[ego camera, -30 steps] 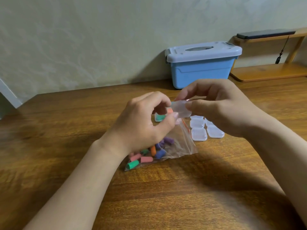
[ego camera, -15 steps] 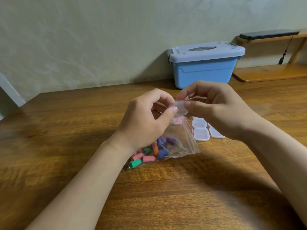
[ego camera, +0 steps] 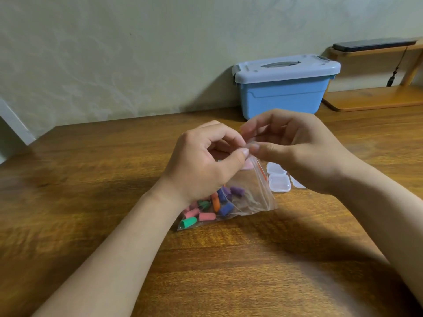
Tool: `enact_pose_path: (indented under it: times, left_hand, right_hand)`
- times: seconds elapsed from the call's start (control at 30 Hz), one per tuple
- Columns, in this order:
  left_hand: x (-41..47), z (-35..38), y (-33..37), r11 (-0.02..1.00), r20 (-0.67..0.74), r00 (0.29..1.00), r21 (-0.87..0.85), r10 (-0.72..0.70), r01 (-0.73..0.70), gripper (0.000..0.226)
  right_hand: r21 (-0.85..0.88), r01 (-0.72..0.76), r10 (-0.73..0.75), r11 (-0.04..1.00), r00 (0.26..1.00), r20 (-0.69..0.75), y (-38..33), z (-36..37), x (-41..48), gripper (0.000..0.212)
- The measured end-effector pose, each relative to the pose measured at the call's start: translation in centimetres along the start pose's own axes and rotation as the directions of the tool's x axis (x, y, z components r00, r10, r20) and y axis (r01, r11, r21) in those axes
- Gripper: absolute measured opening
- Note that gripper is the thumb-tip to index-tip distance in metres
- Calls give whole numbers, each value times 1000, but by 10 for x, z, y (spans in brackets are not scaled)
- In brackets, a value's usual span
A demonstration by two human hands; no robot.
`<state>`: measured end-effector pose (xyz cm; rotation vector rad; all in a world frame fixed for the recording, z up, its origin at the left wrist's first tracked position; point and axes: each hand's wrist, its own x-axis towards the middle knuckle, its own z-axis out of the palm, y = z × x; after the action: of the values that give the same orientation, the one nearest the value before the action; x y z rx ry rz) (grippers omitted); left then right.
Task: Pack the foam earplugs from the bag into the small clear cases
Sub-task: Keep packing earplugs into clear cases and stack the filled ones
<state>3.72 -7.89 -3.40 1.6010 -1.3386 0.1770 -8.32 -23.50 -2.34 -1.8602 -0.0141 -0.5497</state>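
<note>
Head view: left hand and right hand pinch a clear case.

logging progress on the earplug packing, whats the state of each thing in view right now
left hand: pinches the held case
right hand: pinches it from the other side
held case: up over the bag, open or shut unclear
bag: lying on the table
earplugs: loose inside the bag
spare cases: on the table, lids shut
blue box: lid on
</note>
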Motion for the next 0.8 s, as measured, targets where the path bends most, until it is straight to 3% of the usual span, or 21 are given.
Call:
enact_pose_path:
  times: [0.27,0.37,0.47,0.57,0.67,0.8]
  left_hand:
    - [0,1,1,1000,-29,1000,-12,1,-1,7]
    - [3,-4,-2,996,-116,991,-66,-71,64,15]
    - [6,-8,-6,986,-164,975,-100,-148,133,23]
    - [6,-6,-9,978,-150,966,-38,-209,205,23]
    - [6,-8,-14,951,-133,943,8,-305,309,22]
    - [9,-12,-19,890,-72,891,67,-447,452,23]
  right_hand:
    - [50,21,-23,999,999,49,-1,2,-1,34]
    - [31,27,-30,999,996,88,-2,6,-3,54]
    - [23,28,-30,999,993,114,-3,10,-4,59]
    - [-40,28,-26,999,998,52,-3,11,-3,53]
    - [-242,37,-73,970,987,-144,-4,9,-1,34]
    - [-329,-78,-8,941,968,-252,-6,5,0,18]
